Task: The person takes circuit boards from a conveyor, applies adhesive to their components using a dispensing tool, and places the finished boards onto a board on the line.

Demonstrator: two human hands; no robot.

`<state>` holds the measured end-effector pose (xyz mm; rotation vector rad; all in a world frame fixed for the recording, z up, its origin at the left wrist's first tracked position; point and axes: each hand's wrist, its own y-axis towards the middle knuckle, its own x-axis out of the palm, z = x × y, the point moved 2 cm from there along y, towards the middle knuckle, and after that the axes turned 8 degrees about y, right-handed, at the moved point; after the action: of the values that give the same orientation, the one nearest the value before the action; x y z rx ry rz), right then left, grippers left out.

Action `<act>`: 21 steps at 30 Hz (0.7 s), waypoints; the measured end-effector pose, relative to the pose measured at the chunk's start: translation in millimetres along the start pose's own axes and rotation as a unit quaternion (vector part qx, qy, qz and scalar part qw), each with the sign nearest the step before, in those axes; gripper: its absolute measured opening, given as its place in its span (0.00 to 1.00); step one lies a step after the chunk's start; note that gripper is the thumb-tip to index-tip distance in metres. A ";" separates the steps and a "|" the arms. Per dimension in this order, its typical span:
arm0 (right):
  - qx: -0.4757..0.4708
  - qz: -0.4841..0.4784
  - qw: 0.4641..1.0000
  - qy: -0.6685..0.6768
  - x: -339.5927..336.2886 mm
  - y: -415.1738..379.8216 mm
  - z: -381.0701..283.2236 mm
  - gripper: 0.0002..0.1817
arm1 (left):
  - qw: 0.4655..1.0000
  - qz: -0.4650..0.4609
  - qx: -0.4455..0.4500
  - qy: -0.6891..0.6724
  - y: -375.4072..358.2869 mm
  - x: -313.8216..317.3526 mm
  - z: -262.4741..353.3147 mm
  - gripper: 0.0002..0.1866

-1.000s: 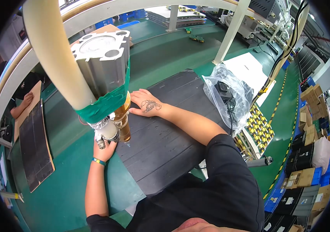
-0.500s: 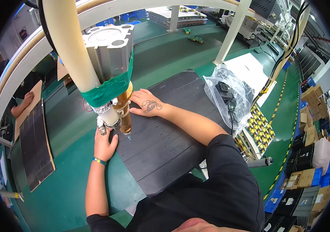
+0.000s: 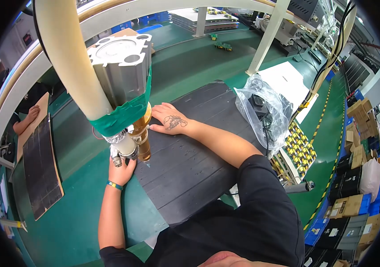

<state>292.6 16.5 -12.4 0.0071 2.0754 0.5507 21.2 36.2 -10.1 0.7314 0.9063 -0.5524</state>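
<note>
My left hand [image 3: 121, 172], with a band at the wrist, lies flat at the left edge of a black ridged board [image 3: 190, 151]. Its thumb stretches out; its other fingers are mostly hidden behind a tool. My right hand [image 3: 168, 119], tattooed on the back, rests flat and open on the board, thumb apart, some fingertips hidden. In front of both hands stands a tool with a silver metal block [image 3: 121, 66], green tape [image 3: 121, 116] and a brass-coloured barrel [image 3: 144, 149] with a pointed tip just above the board. Neither hand visibly grips anything.
A clear plastic bag [image 3: 261, 113] holding a black device and cable lies to the right. Beyond the board's right side is a tray of yellow parts [image 3: 299, 149]. White frame posts [image 3: 267, 38] cross the green table. Another person's hand [image 3: 33, 113] is at far left.
The tool has shifted slightly left and down in view, covering more of my left hand's fingers. Both hands stay in nearly the same place.
</note>
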 end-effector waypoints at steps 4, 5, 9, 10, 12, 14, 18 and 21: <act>0.001 0.000 1.000 -0.001 1.8 -0.4 0.8 0.29 | 1.000 -0.017 -0.014 -0.020 0.1 -2.6 2.8 0.22; -0.003 0.007 1.000 0.001 2.3 -0.3 1.4 0.29 | 0.999 -0.028 -0.021 -0.027 0.5 -2.7 3.2 0.22; -0.009 0.003 1.000 0.001 1.5 -0.4 1.5 0.29 | 0.999 -0.019 -0.027 0.007 -1.0 4.8 -5.8 0.22; -0.011 -0.002 1.000 0.000 1.3 -0.2 1.6 0.29 | 0.999 -0.019 -0.027 0.008 -1.5 6.2 -8.0 0.22; -0.013 0.005 1.000 0.001 2.2 -0.6 1.6 0.29 | 0.999 -0.027 -0.032 -0.006 -0.3 3.7 -3.1 0.23; -0.017 0.020 1.000 0.001 2.7 -0.5 1.4 0.28 | 0.999 -0.030 -0.033 -0.012 1.0 0.6 -1.3 0.23; -0.007 0.014 1.000 0.002 2.7 -0.4 1.3 0.28 | 0.999 0.001 0.032 0.016 1.4 -4.2 3.3 0.21; -0.010 0.012 1.000 0.004 1.4 -0.1 0.7 0.27 | 0.998 0.021 0.032 0.055 1.0 -5.1 7.9 0.23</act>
<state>292.4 17.0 -13.9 0.0167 2.0804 0.5874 23.2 31.5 -2.2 0.8439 0.9756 -0.5109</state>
